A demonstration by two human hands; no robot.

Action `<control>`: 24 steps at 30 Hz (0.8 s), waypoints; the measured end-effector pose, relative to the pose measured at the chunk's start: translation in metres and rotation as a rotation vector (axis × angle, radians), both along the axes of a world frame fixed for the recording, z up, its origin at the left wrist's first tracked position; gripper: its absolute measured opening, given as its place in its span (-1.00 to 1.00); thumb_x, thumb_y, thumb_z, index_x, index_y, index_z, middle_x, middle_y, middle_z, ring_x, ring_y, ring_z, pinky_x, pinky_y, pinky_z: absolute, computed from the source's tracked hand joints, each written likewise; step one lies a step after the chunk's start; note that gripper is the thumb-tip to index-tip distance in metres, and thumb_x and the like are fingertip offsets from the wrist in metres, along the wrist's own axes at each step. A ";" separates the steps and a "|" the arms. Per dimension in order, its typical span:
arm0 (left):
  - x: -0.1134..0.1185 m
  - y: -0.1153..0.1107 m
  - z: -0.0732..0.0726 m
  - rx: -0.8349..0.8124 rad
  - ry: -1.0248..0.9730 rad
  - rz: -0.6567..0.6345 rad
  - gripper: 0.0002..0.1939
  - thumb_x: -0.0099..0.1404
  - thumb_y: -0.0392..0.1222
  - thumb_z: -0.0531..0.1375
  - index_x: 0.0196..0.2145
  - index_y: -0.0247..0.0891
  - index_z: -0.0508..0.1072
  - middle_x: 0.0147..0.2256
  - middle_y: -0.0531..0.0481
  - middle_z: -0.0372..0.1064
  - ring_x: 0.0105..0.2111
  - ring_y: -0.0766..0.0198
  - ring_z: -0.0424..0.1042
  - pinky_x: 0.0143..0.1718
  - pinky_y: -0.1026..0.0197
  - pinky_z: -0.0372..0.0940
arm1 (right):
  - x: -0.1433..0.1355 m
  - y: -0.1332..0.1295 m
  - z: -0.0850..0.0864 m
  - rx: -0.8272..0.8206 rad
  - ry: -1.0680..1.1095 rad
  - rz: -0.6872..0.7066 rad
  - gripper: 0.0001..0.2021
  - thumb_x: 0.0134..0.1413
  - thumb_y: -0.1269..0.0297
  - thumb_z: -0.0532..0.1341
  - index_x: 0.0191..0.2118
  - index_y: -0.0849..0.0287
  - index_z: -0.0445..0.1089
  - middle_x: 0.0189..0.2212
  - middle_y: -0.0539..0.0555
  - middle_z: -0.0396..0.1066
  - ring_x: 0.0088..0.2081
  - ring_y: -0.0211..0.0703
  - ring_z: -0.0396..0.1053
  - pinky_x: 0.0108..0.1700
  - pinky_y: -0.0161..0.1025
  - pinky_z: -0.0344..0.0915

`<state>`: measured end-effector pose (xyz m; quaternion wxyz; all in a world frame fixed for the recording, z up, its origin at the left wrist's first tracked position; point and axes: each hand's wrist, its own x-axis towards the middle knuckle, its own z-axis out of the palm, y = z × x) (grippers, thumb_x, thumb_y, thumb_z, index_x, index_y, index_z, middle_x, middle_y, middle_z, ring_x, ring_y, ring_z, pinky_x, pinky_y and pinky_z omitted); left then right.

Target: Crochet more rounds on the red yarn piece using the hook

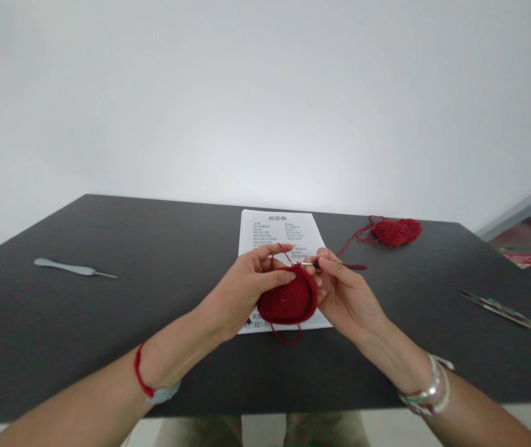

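Note:
A round, cupped piece of dark red crochet [286, 299] is held above a printed sheet. My left hand [254, 276] grips its upper left edge between thumb and fingers, with red yarn running over the raised index finger. In my right hand [343, 282] is a crochet hook [351, 266] with a dark handle, held in a pinch. Its metal tip meets the top edge of the crochet piece, where the stitch itself is too small to make out. A loop of red yarn [287, 341] hangs below the piece.
Behind the hands lies the printed pattern sheet [265, 226]. A ball of red yarn [398, 231] rests at the back right, its strand leading to my hands. Small metal thread snips [500, 308] lie at right, and a grey-handled hook [72, 268] at left on the dark table [153, 236].

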<state>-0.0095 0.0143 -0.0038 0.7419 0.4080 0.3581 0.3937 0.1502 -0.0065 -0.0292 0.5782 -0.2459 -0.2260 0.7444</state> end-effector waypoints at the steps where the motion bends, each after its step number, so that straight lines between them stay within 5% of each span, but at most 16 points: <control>1: 0.000 0.000 0.000 0.036 0.016 0.014 -0.53 -0.03 -0.40 0.33 -0.10 -0.32 0.42 -0.52 0.13 0.38 -0.54 0.44 0.32 -0.45 0.37 0.20 | 0.000 0.000 0.001 0.010 -0.025 -0.014 -0.83 -0.16 0.43 0.39 -0.49 0.19 0.36 -0.54 -0.03 0.49 -0.61 -0.44 0.33 -0.60 -0.57 0.29; 14: -0.002 -0.001 0.005 0.295 0.165 0.109 -0.45 0.00 -0.37 0.29 0.00 -0.30 0.39 -0.45 0.11 0.42 -0.44 0.37 0.37 -0.35 0.30 0.24 | -0.001 -0.005 0.006 0.234 -0.280 -0.155 -0.88 -0.07 0.41 0.31 -0.49 0.16 0.35 -0.55 -0.04 0.45 -0.58 -0.38 0.27 -0.54 -0.44 0.20; 24: -0.001 -0.002 0.006 0.300 0.174 0.150 -0.46 0.01 -0.37 0.28 0.00 -0.32 0.37 -0.45 0.12 0.39 -0.45 0.38 0.35 -0.36 0.31 0.23 | -0.004 -0.010 0.012 0.388 -0.388 -0.355 -0.85 -0.05 0.43 0.27 -0.51 0.14 0.29 -0.55 -0.05 0.39 -0.58 -0.33 0.25 -0.54 -0.35 0.16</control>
